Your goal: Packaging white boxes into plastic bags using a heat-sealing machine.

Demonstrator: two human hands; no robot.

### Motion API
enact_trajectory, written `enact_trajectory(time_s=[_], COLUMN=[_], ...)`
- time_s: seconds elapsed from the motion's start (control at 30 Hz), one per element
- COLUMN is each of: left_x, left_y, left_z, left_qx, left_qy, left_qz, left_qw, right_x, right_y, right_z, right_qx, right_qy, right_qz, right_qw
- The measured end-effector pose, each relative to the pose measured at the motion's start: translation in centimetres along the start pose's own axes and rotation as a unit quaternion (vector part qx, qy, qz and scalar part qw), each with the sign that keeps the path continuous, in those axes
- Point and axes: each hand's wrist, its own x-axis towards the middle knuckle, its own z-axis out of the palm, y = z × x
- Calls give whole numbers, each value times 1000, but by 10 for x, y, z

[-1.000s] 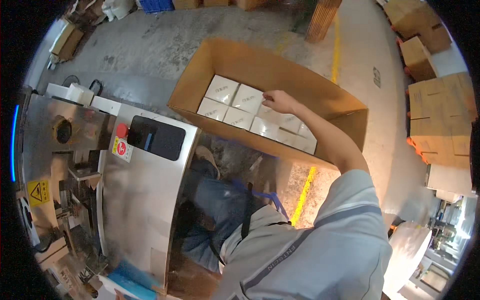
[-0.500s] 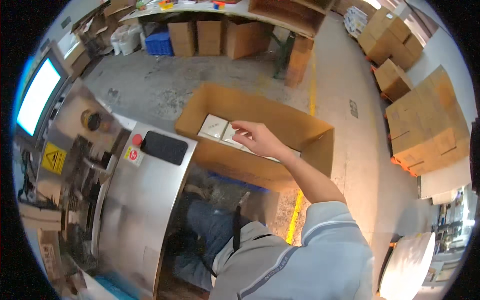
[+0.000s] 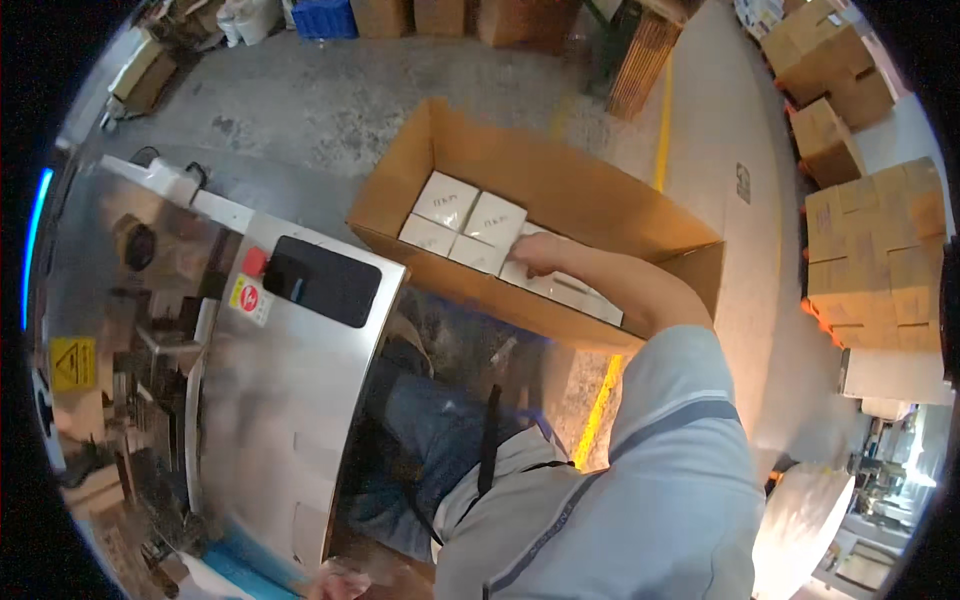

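Observation:
Small white boxes [image 3: 447, 198] stand in rows inside a long open brown carton [image 3: 600, 190]. My right hand [image 3: 537, 253] reaches into the carton, its fingers curled down and closed on a white box [image 3: 515, 272] beside the taller pair at the left. The fingertips are partly hidden among the boxes. At the lower edge, near the metal table, a small blurred part of my left hand [image 3: 340, 582] shows; its fingers cannot be made out.
To the left is a steel machine table [image 3: 270, 400] with a black phone [image 3: 325, 280] and a red button [image 3: 256, 262]. Stacked cartons [image 3: 870, 260] line the right side. A yellow floor line [image 3: 598, 410] passes by the carton. More cartons [image 3: 440, 15] stand at the back.
My right hand has gone from above the white boxes down among them, its fingers curling. The view has tilted downward, showing more of the boxes. Part of my left hand has come in at the bottom.

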Motion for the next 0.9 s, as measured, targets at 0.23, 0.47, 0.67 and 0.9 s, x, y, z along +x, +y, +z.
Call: enact_trajectory(time_s=[0.23,0.47,0.67,0.9], left_x=[57,97,88,89], left_y=[21,-15,33,4], left_z=[54,62,77,81], left_qx=[26,-67,-17,-45], left_qy=[-110,-124,-131,-107], left_qz=[-58,17,-85,62], left_qw=[992,990,988,991], right_x=[16,-45,-84,-62], right_y=[3,79,55,22], right_z=[47,111,128,142], right_qx=[-91,139,447,450], right_qy=[28,-127,-69,67], right_qz=[-35,128,309,323], right_qw=[995,974,837,830])
